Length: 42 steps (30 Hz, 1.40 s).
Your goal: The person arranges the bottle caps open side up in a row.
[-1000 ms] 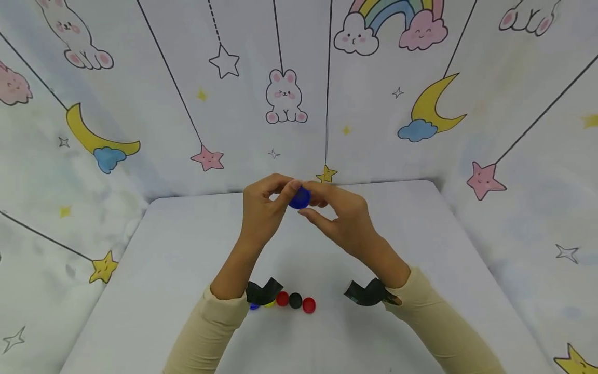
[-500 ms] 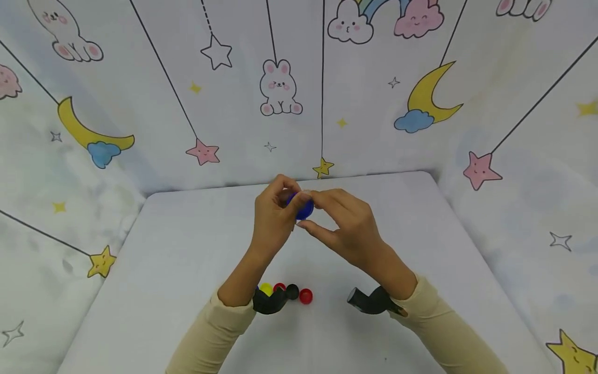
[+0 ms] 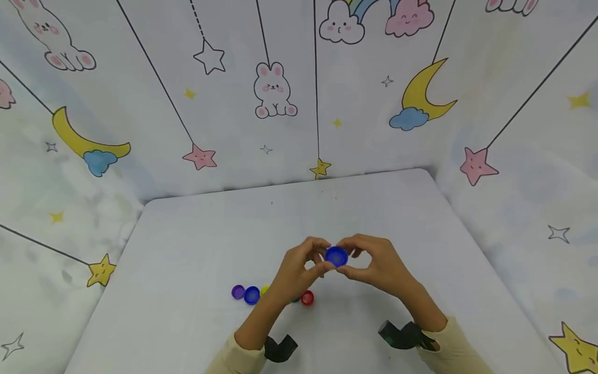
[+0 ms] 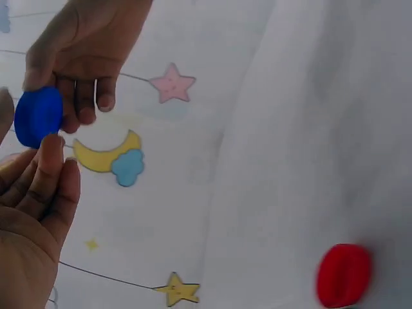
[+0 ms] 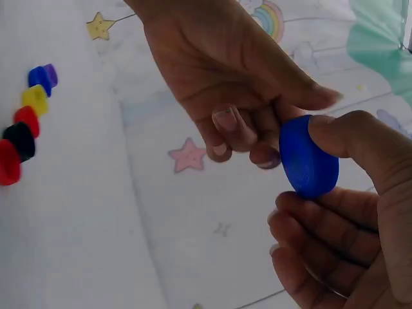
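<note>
A round blue bottle cap (image 3: pixel 336 256) is held above the table between both hands, its hollow side facing up toward the head camera. My left hand (image 3: pixel 295 274) pinches its left edge between thumb and fingers. From the opposite edge my right hand (image 3: pixel 385 267) grips it, thumb below and index finger above. In the right wrist view the cap (image 4: pixel 38 117) shows tilted on its side, the right thumb (image 5: pixel 347 132) pressing on its wall. Behind the left forearm, a row of caps lies partly hidden on the table.
The row on the white table (image 3: pixel 187 249) includes a purple cap (image 3: pixel 238 292), another blue cap (image 3: pixel 252 295), a yellow cap (image 5: pixel 35 100), a black cap (image 5: pixel 20 140) and red caps (image 3: pixel 307 297). A cartoon-printed backdrop (image 3: pixel 233 114) stands behind.
Both hands have come nearer and to the right with the blue cap, which now shows its hollow side. The left forearm has shifted, uncovering the purple and blue caps on the table.
</note>
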{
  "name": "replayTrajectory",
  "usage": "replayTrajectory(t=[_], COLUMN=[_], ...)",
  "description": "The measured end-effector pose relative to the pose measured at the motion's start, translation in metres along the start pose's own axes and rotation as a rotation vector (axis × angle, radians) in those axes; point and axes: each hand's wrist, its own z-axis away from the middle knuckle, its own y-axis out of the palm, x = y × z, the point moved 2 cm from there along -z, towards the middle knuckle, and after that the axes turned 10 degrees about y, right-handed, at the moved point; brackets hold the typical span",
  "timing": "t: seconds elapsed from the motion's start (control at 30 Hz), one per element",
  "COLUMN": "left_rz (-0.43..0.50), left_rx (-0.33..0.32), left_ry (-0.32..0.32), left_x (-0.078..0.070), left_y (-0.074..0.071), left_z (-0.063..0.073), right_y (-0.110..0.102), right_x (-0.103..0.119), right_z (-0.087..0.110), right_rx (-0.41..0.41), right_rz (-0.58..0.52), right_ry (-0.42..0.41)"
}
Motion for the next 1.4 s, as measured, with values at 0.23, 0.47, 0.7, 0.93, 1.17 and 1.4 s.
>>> replayTrajectory(t=[0.23,0.47,0.7,0.93,1.17,1.4], left_rz=[-0.159,-0.357,-0.719,-0.747,-0.781,-0.804], left_rx=[0.138,0.283,0.302,0.28,0.32,0.352], left_ry=[0.046,-0.032,0.11,0.13,0.103,0.039], left_x=[0.036,0.057,0.066,0.078,0.082,0.08], left_y=[0.033,0.04,0.043,0.048,0.048,0.046], left_z=[0.038,0.059,0.068,0.067,0.066,0.067], right_y=[0.036,0.072,0.092,0.098,0.104,0.108], right_x=[-0.047,-0.063,-0.077,-0.088,-0.09,-0.091], right_z=[0.048,0.066,0.071,0.071,0.069,0.067], right_rx=[0.066,0.101,0.123,0.092,0.068,0.115], right_rz=[-0.051,-0.028,0.044,0.059,0.065,0.091], right_ry=[0.005,0.046,0.08,0.139,0.167,0.201])
